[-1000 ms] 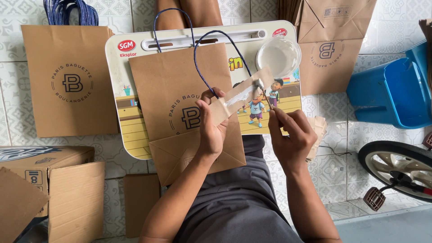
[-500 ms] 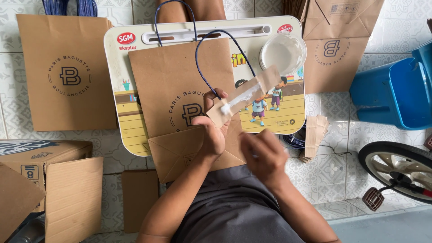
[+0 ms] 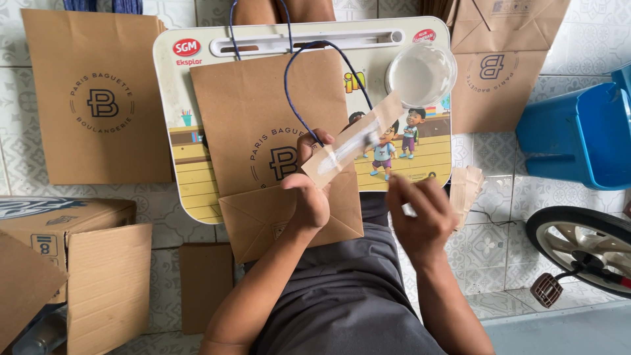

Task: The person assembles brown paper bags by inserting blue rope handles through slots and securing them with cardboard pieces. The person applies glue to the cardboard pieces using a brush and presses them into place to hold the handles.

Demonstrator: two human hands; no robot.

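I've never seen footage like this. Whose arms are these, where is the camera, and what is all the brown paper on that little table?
No machine here: the arms belong to a person, filmed by a camera on their head looking down at their lap. The left hand holds up a brown paper strip smeared with something pale. The right hand hovers beside it, fingers curled; whether it holds anything is unclear. On a small picture-printed lap table lies a brown paper bag with a blue cord handle, next to a clear shallow bowl. More bags, cardboard boxes and a blue plastic stool sit on the tiled floor.

Brown paper bag [image 3: 263,125], blue cord [image 3: 292,85]
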